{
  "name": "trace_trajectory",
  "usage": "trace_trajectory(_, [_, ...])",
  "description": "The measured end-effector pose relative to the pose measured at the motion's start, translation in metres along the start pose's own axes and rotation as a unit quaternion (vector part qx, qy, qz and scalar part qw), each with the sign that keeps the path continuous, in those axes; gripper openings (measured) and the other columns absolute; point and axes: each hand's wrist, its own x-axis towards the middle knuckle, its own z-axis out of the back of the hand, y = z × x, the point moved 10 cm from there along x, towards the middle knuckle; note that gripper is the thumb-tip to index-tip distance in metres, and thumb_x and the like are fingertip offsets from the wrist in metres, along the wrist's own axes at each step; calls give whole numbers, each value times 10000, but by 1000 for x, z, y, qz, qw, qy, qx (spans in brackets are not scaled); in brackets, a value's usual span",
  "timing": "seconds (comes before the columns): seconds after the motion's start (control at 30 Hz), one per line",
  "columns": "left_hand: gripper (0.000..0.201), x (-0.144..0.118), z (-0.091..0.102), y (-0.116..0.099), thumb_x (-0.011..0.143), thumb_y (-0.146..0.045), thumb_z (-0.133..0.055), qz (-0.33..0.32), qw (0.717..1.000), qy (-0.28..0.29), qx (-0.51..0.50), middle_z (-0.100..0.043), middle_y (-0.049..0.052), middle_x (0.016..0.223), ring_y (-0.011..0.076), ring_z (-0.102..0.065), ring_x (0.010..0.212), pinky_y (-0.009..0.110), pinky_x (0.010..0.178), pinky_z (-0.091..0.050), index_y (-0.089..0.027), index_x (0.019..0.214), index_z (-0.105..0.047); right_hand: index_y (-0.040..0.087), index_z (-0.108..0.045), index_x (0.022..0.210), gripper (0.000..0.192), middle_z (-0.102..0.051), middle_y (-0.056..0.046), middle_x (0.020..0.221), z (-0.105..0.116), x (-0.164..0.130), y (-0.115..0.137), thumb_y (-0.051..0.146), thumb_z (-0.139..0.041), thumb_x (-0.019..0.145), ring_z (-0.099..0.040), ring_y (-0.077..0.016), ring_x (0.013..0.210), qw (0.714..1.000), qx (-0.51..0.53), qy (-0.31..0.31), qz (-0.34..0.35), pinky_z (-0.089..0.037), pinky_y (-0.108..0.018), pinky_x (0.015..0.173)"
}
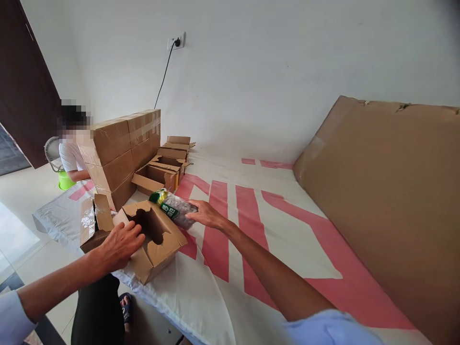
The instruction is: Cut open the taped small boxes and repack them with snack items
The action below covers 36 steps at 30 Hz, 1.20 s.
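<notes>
The left hand [120, 245] lies flat, fingers spread, on the near flap of an open cardboard box [154, 239] at the table's [287, 230] edge; the right hand [206, 214] has its fingers curled around a clear packet [174, 207] (green label, dark contents), held just above the box's far rim; a stack of cartons [122, 153] stands behind.

The open carton [154, 239] under the left hand [118, 244] is plain brown cardboard, dark inside. The packet [174, 208] in the right hand [206, 215] is clear with speckled grey-brown contents, its end green and yellow with white lettering. The sheet [287, 239] is white with broad pink-red stripes. The stacked boxes [122, 153] are brown with shiny clear tape. The large cardboard panel [388, 191] is dull brown. The bucket [65, 180] is lime green, the wall [269, 72] white, the door [21, 86] dark brown.
</notes>
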Motion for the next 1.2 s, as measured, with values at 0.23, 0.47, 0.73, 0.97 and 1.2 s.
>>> trace_trajectory(0.23, [253,14,-12,2,848,-12,-572,105,992,-64,18,-619,119,1039,314,-594,1023,412,750,-490,-195,1015,-619,231,-800,866,244,-739,23,773,-71,92,12,183,-791,627,-678,-233,808,997,-24,66,20,-488,-301,748])
trace_trajectory(0.47, [224,44,-29,29,946,-58,-493,222,971,-92,-9,-638,152,1080,342,-595,1054,445,777,-516,-179,1035,-659,239,-773,973,250,-799,-58,1017,-76,121,-18,302,-843,741,-712,-293,1055,999,34,-7,-24,-567,-409,927])
trace_trajectory(0.73, [403,71,-38,55,898,-35,-532,273,951,-135,-56,-604,179,1266,370,-538,1241,487,919,-496,-191,1246,-661,197,-713,1041,295,-798,-111,955,-57,84,-38,466,-636,950,-763,-247,811,989,133,-13,-67,-639,-392,685])
trace_trajectory(0.97, [635,69,-39,52,941,-25,-465,261,953,-145,-52,-587,190,1420,402,-364,1528,545,1084,-425,-206,1547,-515,227,-658,1225,412,-778,-67,1114,-54,79,1,249,-628,815,-720,-247,1074,985,152,-81,24,-591,-406,968])
trace_trajectory(1.2, [537,101,-21,74,960,-48,-454,288,948,-128,-44,-621,178,1334,359,-502,1358,532,1034,-453,-228,1450,-577,219,-644,1292,490,-721,-120,1316,-47,94,3,223,-612,803,-686,-284,1172,984,124,-123,18,-543,-466,1065])
